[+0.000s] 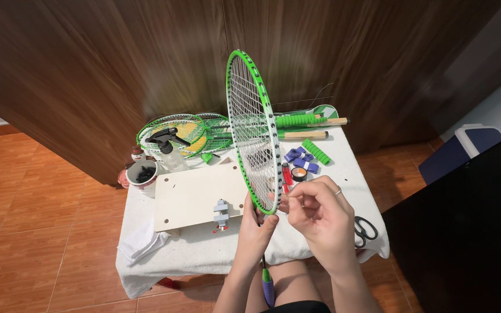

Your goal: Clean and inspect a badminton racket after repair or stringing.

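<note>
Currently left hand (254, 223) grips green racket (253, 130) frame, right hand (314, 217) pinches string end; slack grip could lose tension.

- Behind the worktop I see dark brown wood-grain panels (146, 52), with vertical seams, filling the upper frame.
- Floor (36, 232): glossy terracotta-orange tiles with pale grout lines, visible left and right of the worktop.
- Worktop (355, 168): small table draped in a white cloth hanging over its edges.
- Right foreground: a large flat black surface (465, 232), kind unclear to me.
- Far right: a dark blue bin with a white lid (465, 145) on the floor.
- Light even, soft sheen on the panels.
</note>
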